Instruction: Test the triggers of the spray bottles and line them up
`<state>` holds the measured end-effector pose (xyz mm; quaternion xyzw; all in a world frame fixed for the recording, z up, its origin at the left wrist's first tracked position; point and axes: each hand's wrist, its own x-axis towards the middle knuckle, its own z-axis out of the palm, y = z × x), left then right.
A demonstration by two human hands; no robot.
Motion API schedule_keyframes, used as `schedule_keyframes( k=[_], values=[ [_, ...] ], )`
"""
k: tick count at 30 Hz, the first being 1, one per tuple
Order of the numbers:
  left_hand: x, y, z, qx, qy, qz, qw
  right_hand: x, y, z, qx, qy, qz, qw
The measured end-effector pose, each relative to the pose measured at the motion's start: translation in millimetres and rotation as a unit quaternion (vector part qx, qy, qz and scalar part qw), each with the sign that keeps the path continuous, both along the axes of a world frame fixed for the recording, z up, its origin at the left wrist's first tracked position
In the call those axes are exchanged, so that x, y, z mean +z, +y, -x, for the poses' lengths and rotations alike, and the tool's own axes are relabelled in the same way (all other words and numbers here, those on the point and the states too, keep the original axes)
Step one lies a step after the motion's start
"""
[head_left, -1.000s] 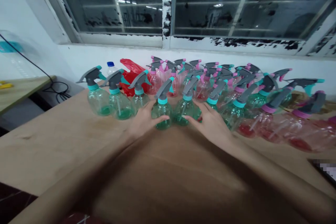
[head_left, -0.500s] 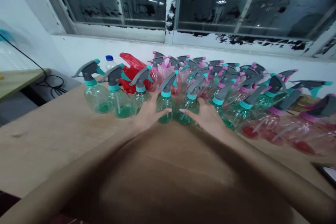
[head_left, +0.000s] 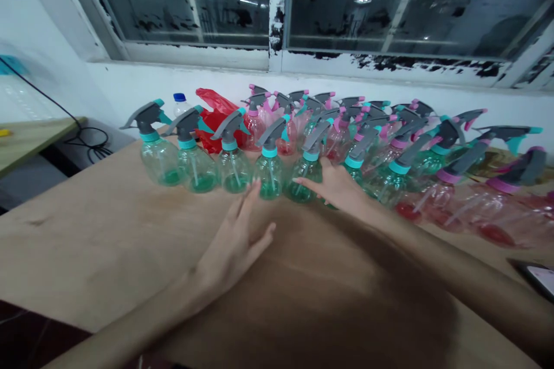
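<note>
A front row of clear green spray bottles with grey and teal triggers stands on the wooden table. My left hand hovers open above the table, fingers stretched toward the green bottle in the middle, not touching it. My right hand rests with fingers spread against the neighbouring green bottle. Behind and to the right stand several more bottles, some pink-capped with red liquid.
A red plastic bag and a blue-capped water bottle sit behind the left bottles. A black cable lies off the table's left edge. A phone lies at the right edge. A window and white wall stand behind.
My left hand has let go of the middle green bottle and drawn back toward me, opening. My right hand stays at its bottle. The two bottles now stand in line with the row.
</note>
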<state>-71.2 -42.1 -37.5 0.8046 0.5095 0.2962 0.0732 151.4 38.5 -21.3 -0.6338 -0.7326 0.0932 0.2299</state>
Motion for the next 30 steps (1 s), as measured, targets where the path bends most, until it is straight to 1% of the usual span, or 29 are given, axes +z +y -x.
schedule_keyframes(
  k=[2, 5, 7, 12, 14, 16, 18, 21, 23, 26, 28, 30],
  values=[
    [-4.4, -15.9, -0.6, -0.019, 0.026, 0.024, 0.999, -0.2, 0.8, -0.1, 0.003, -0.006, -0.001, 1.000],
    [-7.1, -30.1, -2.5, -0.056, 0.033, 0.061, 0.996, -0.5, 1.3, 0.2, 0.004, -0.022, -0.009, 1.000],
    [-3.7, -35.3, -4.4, -0.071, 0.026, 0.080, 0.994, -0.3, 0.7, 0.9, 0.000, -0.037, -0.016, 0.999],
    [12.5, -40.0, -8.2, -0.086, 0.012, 0.112, 0.990, 3.4, -3.1, 3.2, 0.000, -0.063, -0.027, 0.998],
    [11.5, -38.1, -8.5, -0.079, -0.019, 0.126, 0.989, 5.6, -5.1, 3.3, 0.007, -0.069, -0.027, 0.997],
    [4.9, -34.1, -8.3, -0.063, -0.095, 0.156, 0.981, 7.3, -7.9, 2.8, 0.014, -0.076, -0.027, 0.997],
    [-3.0, -29.2, -8.1, -0.063, -0.161, 0.174, 0.969, 7.9, -12.7, 1.6, 0.019, -0.084, -0.029, 0.996],
    [-7.0, -21.0, -9.7, -0.057, -0.203, 0.180, 0.961, 6.4, -26.1, -1.1, 0.025, -0.098, -0.034, 0.994],
    [-3.1, -15.1, -13.2, -0.058, -0.206, 0.168, 0.962, 4.2, -39.7, -3.1, 0.026, -0.106, -0.040, 0.993],
    [7.7, -5.6, -23.8, -0.075, -0.205, 0.141, 0.966, -0.2, -64.4, -6.0, 0.031, -0.103, -0.063, 0.992],
    [16.3, 0.0, -34.2, -0.094, -0.199, 0.129, 0.967, -3.8, -80.6, -7.4, 0.040, -0.075, -0.083, 0.993],
    [25.5, 3.6, -46.0, -0.118, -0.186, 0.127, 0.967, -7.9, -94.5, -8.0, 0.059, -0.015, -0.074, 0.995]
  ],
)
